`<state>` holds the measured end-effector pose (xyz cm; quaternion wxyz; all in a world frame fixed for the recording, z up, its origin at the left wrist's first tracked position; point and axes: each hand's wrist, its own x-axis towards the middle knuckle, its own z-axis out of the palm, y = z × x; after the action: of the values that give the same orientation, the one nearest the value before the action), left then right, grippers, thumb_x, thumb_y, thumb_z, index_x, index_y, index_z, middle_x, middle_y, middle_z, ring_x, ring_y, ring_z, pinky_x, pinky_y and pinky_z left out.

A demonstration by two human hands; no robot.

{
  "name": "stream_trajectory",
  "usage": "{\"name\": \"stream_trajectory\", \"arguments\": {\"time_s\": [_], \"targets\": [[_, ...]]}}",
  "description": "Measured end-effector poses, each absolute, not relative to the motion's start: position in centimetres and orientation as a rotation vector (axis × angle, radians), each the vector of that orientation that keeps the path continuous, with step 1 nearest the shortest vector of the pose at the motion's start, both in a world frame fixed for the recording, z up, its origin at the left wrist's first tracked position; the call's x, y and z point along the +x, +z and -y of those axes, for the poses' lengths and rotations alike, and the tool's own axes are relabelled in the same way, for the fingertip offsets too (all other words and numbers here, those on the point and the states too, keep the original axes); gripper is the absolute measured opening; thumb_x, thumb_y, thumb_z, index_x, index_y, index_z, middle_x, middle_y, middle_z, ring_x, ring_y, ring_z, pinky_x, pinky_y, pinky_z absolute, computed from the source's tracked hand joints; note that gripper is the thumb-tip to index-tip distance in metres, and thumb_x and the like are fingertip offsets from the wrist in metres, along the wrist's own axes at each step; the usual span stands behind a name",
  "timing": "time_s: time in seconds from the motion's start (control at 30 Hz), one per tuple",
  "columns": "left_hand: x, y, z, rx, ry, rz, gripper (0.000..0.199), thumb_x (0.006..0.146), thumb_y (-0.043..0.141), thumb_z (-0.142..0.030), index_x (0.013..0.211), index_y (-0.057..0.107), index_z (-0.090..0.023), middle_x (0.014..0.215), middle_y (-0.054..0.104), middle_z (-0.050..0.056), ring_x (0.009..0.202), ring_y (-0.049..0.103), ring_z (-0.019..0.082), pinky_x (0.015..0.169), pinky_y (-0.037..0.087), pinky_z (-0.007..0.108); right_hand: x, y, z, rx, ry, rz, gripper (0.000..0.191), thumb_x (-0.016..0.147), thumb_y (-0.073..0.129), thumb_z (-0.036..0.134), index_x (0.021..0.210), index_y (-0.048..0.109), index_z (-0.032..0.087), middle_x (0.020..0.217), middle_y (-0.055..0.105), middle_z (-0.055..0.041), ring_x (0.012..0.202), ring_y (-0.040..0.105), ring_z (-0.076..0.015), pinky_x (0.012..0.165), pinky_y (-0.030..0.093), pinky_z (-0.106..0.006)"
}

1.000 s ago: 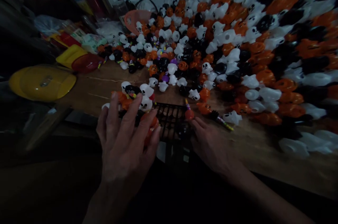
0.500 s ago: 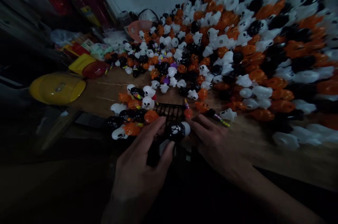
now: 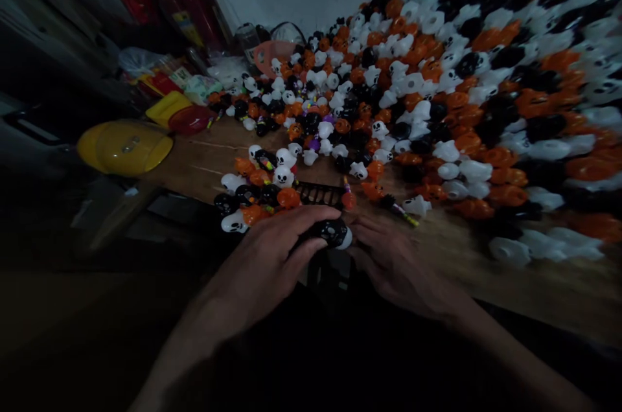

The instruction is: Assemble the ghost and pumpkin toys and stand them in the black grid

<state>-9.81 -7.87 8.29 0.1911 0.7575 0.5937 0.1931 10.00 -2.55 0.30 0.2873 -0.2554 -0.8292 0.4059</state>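
My left hand [image 3: 272,250] is wrapped round a black skull-patterned piece [image 3: 331,230] with a pale end, at the table's front edge. The fingers of my right hand [image 3: 389,256] are bent together beside the pale end; whatever they pinch is hidden. Just behind the hands lies a black rack with slots [image 3: 321,195]. At its right end an orange piece with a coloured stick [image 3: 348,197] stands. Left of the rack is a small group of orange, black and white figures, including a white skull [image 3: 283,176].
A large heap of orange, black and white figures [image 3: 457,101] covers the right and back of the wooden table [image 3: 197,156]. Yellow scoops [image 3: 127,148], a pink basket [image 3: 275,56] and a fire extinguisher [image 3: 194,13] are at the left and back.
My left hand has closed round the black piece, which is tilted more towards the right hand. The fingers of my right hand have drawn in by its pale end. The view has shifted slightly.
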Motion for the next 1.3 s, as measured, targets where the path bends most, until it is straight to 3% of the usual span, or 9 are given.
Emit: {"name": "stream_trajectory", "arguments": {"time_s": [0.17, 0.23, 0.33, 0.47, 0.57, 0.9, 1.17, 1.3], "targets": [[-11.6, 12.3, 5.2, 2.236, 0.376, -1.545, 0.052, 0.089, 0.052, -0.020, 0.136, 0.043, -0.040, 0.135, 0.054, -0.007, 0.119, 0.055, 0.019, 0.097, 0.050, 0.032, 10.1, -0.3, 1.4, -0.615, 1.421, 2.076, 0.016, 0.094, 0.051, 0.025, 0.102, 0.064, 0.020, 0.098, 0.064, -0.0031, 0.090, 0.060, -0.0170, 0.078, 0.049, -0.029], [-12.2, 13.5, 4.6, 2.200, 0.593, -1.643, 0.052, 0.089, 0.052, -0.021, 0.138, 0.041, -0.037, 0.133, 0.055, -0.005, 0.113, 0.059, 0.019, 0.093, 0.052, 0.032, 9.5, -1.3, 0.8, -0.718, 1.384, 1.982, 0.018, 0.093, 0.052, 0.029, 0.102, 0.064, 0.020, 0.096, 0.065, -0.0036, 0.089, 0.060, -0.0181, 0.076, 0.049, -0.028], [-12.8, 12.9, 4.3, 2.151, 0.940, -1.944, 0.039, 0.092, 0.050, -0.026, 0.131, 0.051, -0.031, 0.123, 0.062, -0.005, 0.106, 0.062, 0.018, 0.093, 0.053, 0.034, 8.0, -2.6, 0.1, -0.883, 1.271, 1.856, 0.019, 0.090, 0.055, 0.029, 0.103, 0.064, 0.018, 0.094, 0.066, -0.0038, 0.083, 0.060, -0.0179, 0.070, 0.048, -0.026], [-13.4, 8.3, 4.5, 2.322, 0.770, -2.074, 0.032, 0.091, 0.052, -0.028, 0.122, 0.058, -0.025, 0.136, 0.053, -0.001, 0.131, 0.042, 0.026, 0.109, 0.037, 0.046, 5.0, -3.8, -0.9, -0.956, 1.204, 1.766, 0.019, 0.086, 0.059, 0.025, 0.102, 0.065, 0.017, 0.092, 0.067, -0.0036, 0.078, 0.061, -0.0170, 0.068, 0.048, -0.026], [-13.7, 5.4, 5.0, 2.381, 0.575, -2.106, 0.032, 0.092, 0.048, -0.027, 0.122, 0.056, -0.024, 0.144, 0.045, 0.001, 0.140, 0.026, 0.029, 0.113, 0.026, 0.054, 2.8, -4.3, -2.0, -0.946, 1.127, 1.745, 0.017, 0.086, 0.058, 0.022, 0.099, 0.067, 0.018, 0.089, 0.068, -0.0017, 0.076, 0.061, -0.0161, 0.068, 0.046, -0.024], [-14.9, 3.2, 5.4, 2.454, 0.670, -2.131, 0.032, 0.089, 0.050, -0.026, 0.120, 0.056, -0.023, 0.143, 0.046, 0.006, 0.136, 0.034, 0.030, 0.108, 0.034, 0.052, -0.8, -3.5, -4.2, -0.968, 1.116, 1.881, 0.015, 0.083, 0.056, 0.011, 0.090, 0.069, 0.015, 0.074, 0.067, 0.0001, 0.064, 0.059, -0.0133, 0.058, 0.038, -0.021], [-15.0, 3.0, 6.1, 2.492, 0.713, -2.135, 0.030, 0.086, 0.055, -0.026, 0.115, 0.059, -0.021, 0.140, 0.049, 0.005, 0.132, 0.041, 0.030, 0.107, 0.037, 0.048, -0.3, -4.3, -4.4, -0.876, 1.236, 1.754, 0.016, 0.089, 0.055, 0.019, 0.100, 0.067, 0.018, 0.089, 0.070, 0.0002, 0.078, 0.064, -0.0158, 0.065, 0.043, -0.022], [-15.5, 3.1, 6.2, 2.505, 0.596, -2.127, 0.031, 0.086, 0.054, -0.029, 0.116, 0.059, -0.025, 0.143, 0.045, 0.001, 0.134, 0.039, 0.029, 0.105, 0.040, 0.044, -0.6, -4.4, -4.3, -0.926, 1.192, 1.815, 0.014, 0.086, 0.056, 0.014, 0.095, 0.067, 0.017, 0.083, 0.068, -0.0005, 0.074, 0.062, -0.0158, 0.066, 0.043, -0.024]]}}
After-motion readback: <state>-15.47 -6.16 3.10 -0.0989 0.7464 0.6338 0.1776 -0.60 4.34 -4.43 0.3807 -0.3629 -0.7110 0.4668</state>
